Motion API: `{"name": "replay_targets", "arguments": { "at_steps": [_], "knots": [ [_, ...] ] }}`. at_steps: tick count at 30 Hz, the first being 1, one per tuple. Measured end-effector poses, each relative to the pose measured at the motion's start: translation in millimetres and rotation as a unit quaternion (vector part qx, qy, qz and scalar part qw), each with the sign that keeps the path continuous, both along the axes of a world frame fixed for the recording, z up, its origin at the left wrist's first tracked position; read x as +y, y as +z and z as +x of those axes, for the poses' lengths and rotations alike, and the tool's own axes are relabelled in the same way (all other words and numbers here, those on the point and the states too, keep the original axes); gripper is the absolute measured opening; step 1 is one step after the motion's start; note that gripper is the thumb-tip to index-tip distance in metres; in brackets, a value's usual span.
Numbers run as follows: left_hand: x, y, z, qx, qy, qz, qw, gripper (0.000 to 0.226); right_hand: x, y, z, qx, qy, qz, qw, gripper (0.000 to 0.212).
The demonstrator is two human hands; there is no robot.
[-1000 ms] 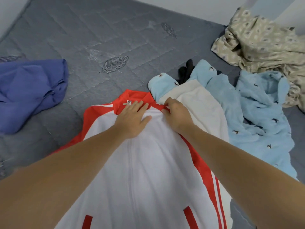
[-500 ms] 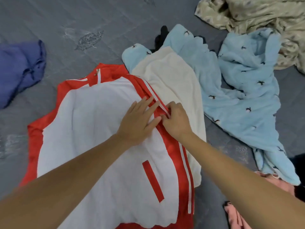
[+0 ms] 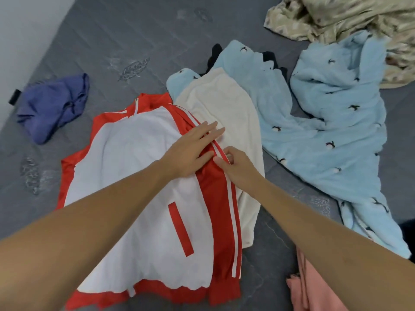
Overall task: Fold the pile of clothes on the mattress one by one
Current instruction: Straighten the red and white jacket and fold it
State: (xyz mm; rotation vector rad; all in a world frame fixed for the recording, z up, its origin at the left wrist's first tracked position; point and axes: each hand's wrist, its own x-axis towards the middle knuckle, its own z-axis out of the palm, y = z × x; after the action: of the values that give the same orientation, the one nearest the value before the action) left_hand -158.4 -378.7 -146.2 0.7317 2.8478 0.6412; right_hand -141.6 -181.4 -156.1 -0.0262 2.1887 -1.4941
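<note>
Mattress (image 3: 125,34): grey, quilted, leaf motifs stitched in; carries all items below.

Jacket (image 3: 134,180): white body, red collar, red hem, red pocket trim; laid flat, front up, near centre-left of the mattress. Red sleeve (image 3: 221,198) with white stripes folded lengthwise along the right edge of the body, partly overlapping the cream garment.

Left hand (image 3: 190,151): fingers straight and spread, palm pressed flat on the jacket where white body meets red sleeve; fingertips reaching onto the cream garment.

Right hand (image 3: 235,164): fingers curled, thumb and fingertips pinching the striped edge of the sleeve, just beside the left hand.

Cream garment (image 3: 224,108): plush, lying under the jacket's right edge, touching the light blue piece.

Light blue garment (image 3: 336,131): fleecy, small dark bird-like print, crumpled, spread to the right of the cream garment.

Black item (image 3: 215,52): mostly hidden beneath the light blue fabric; kind cannot be told.

Beige patterned cloth (image 3: 336,16): rumpled, at the far right corner.

Blue-violet garment (image 3: 54,104): bunched, well apart at the left edge of the mattress.

Pink garment (image 3: 314,286): lower right, partly under the right forearm.
</note>
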Motion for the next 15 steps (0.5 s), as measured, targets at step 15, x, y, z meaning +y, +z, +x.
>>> {"name": "replay_targets", "arguments": {
  "at_steps": [15],
  "knots": [
    [37.8,28.9,-86.9,-0.026,0.044,-0.018,0.999,0.02,88.6,25.3,-24.2,0.089,-0.046,0.082,0.992,0.023]
  ]
}}
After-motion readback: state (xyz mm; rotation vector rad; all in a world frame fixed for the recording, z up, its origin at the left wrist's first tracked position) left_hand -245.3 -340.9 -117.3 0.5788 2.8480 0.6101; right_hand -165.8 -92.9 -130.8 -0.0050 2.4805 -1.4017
